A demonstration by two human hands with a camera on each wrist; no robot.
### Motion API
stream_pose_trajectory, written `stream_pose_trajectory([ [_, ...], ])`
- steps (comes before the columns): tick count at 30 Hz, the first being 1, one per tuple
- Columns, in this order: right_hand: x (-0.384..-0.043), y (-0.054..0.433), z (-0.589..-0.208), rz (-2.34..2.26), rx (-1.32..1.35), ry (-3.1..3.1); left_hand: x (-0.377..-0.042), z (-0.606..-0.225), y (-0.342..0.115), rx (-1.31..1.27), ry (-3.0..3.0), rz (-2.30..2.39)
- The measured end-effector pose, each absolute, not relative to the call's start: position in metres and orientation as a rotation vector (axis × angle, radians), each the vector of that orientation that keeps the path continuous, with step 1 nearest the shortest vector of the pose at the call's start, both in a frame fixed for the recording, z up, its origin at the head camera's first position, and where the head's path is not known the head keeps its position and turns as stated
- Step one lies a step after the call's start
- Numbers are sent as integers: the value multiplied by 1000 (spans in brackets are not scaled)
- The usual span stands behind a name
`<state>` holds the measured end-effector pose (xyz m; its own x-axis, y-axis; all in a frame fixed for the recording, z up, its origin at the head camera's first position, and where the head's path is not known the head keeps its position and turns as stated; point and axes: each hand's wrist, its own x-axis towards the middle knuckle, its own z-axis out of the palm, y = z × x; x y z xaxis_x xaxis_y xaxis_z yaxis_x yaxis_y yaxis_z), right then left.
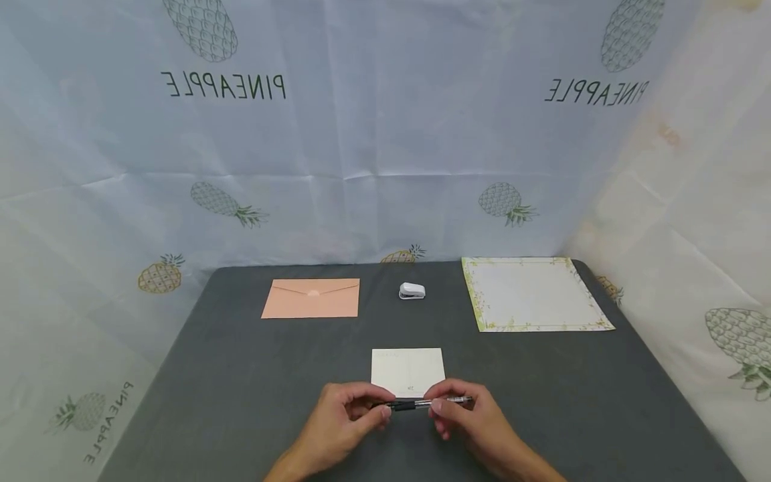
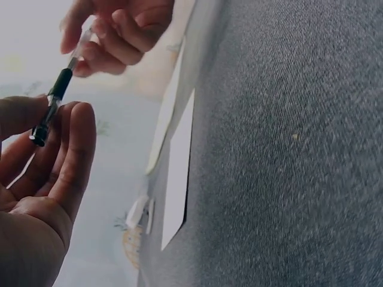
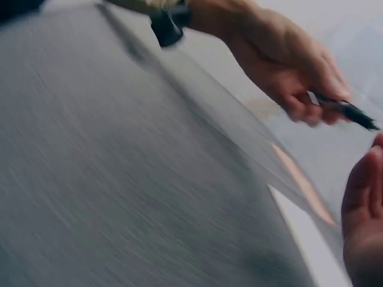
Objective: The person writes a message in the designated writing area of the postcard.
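Note:
A slim pen [image 1: 405,405] with a clear barrel and black grip is held level above the table by both hands. My left hand [image 1: 338,420] pinches its left end between thumb and fingers. My right hand [image 1: 472,420] pinches the clear barrel toward the other end. In the left wrist view the black grip section of the pen [image 2: 60,84] shows between the two hands. Just beyond the hands lies a small cream card [image 1: 408,369] with faint print, its near edge close to the fingers. The right wrist view is blurred.
On the dark grey table [image 1: 241,388], a peach envelope [image 1: 312,301] lies at the back left. A small white stapler [image 1: 412,290] stands at the back middle. A white sheet with a floral border [image 1: 533,294] lies at the back right. Pineapple-print cloth [image 1: 385,134] hangs around the table.

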<state>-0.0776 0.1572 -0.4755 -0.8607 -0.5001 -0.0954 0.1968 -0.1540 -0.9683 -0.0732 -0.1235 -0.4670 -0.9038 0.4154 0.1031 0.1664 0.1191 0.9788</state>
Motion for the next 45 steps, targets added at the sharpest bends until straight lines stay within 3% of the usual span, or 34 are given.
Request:
stream_pose_trajectory([
  [4, -69, 149, -483, -2159, -295, 1204, -71, -467, -121, 616, 2223, 1867],
  [10, -64, 135, -492, -2134, -390, 1009, -65, -467, -118, 716, 2279, 1809],
  [19, -59, 127, -493, -2149, -352, 1004, -60, -464, -119, 769, 2361, 1715],
  [32, -60, 121, -495, -2179, -445, 1024, -57, -468, -118, 1081, 2555, 1739],
  [45, -59, 128, -496, -2201, -454, 1150, -57, -467, -120, 1228, 2564, 1766],
])
